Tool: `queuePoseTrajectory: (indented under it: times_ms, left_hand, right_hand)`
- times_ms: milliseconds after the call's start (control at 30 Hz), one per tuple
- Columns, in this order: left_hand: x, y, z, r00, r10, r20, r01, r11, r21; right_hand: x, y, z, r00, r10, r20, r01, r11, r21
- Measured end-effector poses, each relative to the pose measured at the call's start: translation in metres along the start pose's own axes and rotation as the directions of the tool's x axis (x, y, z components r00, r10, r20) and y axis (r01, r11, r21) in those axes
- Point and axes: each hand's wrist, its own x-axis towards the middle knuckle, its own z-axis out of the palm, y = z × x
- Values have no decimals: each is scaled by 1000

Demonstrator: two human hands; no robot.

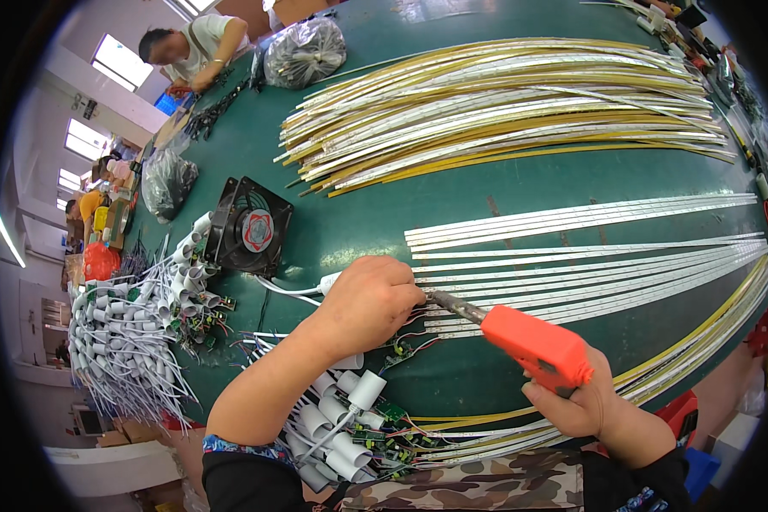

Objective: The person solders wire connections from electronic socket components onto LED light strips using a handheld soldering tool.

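My right hand [578,401] grips a red soldering gun [533,346]. Its metal tip reaches left, to the ends of the white LED strips [555,294], right beside the fingers of my left hand [369,300]. That hand is closed in a pinch at the strip ends; what lies between its fingers is hidden. From behind it sticks out a white plastic cap [328,282] with a white cable. Below the left hand, a small green circuit board [398,350] with thin red wires lies by the strip ends.
A black fan [252,229] stands left of my hands. Further left is a heap of white caps with cables [128,341]. More caps [341,444] and boards crowd my lap edge. Bundled yellow and white strips [503,111] lie across the green table [358,213]. A person [200,51] works far left.
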Motion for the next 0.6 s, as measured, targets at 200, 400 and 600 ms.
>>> queuePoseTrajectory:
  times_ms: [200,400,600]
  left_hand:
    - [-2,-1,0,1000,-8,24,8,1000,-6]
    - [1,0,-3,1000,2,23,-2,1000,-8]
    - [5,-1,-2,999,1,32,-1,1000,-6]
  right_hand:
    - [-7,1,-4,994,107,-11,-106,992,61]
    - [-7,0,-3,994,103,-30,-102,994,46]
    - [-8,3,-6,994,103,-41,-102,994,33]
